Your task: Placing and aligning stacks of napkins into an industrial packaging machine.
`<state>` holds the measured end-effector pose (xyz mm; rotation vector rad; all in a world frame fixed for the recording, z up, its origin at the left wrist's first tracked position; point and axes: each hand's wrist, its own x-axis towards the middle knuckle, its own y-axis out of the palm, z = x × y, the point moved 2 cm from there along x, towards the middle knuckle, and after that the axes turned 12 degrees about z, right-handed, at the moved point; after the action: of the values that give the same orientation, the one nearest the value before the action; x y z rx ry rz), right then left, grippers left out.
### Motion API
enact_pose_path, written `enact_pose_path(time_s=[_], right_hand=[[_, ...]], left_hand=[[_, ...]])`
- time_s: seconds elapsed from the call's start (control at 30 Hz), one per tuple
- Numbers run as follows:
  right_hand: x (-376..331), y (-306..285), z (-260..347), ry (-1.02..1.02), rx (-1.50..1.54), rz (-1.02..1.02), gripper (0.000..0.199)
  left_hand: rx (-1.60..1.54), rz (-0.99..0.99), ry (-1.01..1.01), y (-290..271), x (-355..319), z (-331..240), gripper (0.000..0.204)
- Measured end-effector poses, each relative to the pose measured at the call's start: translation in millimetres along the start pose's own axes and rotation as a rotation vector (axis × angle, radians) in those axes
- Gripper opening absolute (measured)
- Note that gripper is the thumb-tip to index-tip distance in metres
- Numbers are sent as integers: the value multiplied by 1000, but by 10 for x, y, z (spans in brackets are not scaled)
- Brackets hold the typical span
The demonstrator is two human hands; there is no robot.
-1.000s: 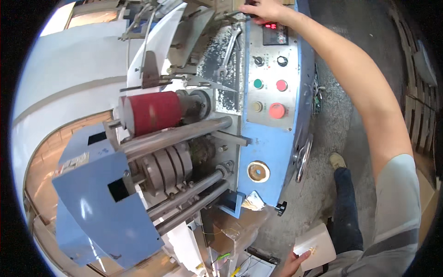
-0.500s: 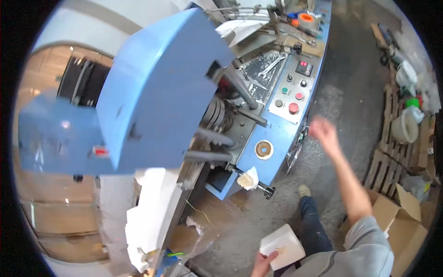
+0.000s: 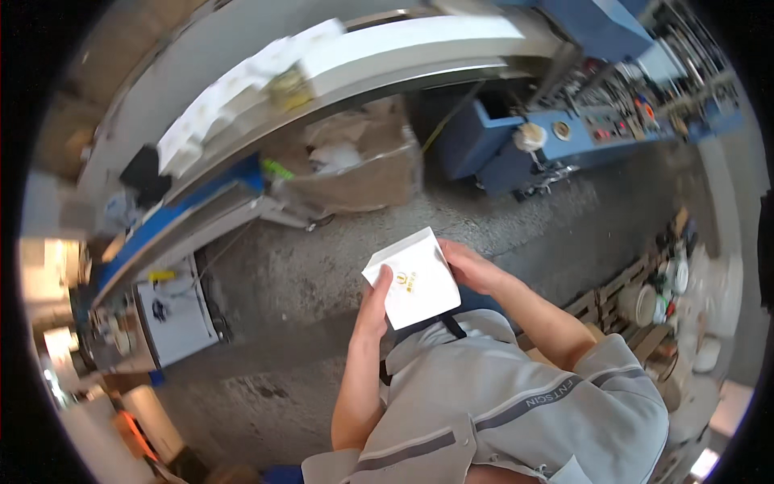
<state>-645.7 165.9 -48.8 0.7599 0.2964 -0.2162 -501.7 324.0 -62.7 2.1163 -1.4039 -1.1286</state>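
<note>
Head view: left hand & right hand both gripping white paper bag in front of chest, turning it for inspection. Check seems underway, not finished. Blue machine well beyond hands; cardboard box further ahead.

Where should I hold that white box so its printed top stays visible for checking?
By its two opposite side edges, one hand from each side. The box is flat and squarish with its broad face up; the left hand and right hand already pinch its edges, leaving the face uncovered.
</note>
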Motion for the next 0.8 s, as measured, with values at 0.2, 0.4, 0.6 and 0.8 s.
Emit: enact_pose_path(time_s=[0.2, 0.4, 0.6, 0.8], right_hand=[[1156, 1484, -807, 134, -416, -38, 69], [2549, 2675, -1671, 340, -527, 127, 66], [3851, 4081, -2358, 533, -469, 305, 58], [5112, 5397, -2872, 520, -601, 549, 48]], left_hand=[[-1, -276, 147, -1109, -1141, -491, 67], [-154, -549, 214, -2634, -2125, -892, 68], [-191, -740, 192, -3670, -3536, -1586, 68], [-97, -893, 599, -4331, -4485, -2376, 53]])
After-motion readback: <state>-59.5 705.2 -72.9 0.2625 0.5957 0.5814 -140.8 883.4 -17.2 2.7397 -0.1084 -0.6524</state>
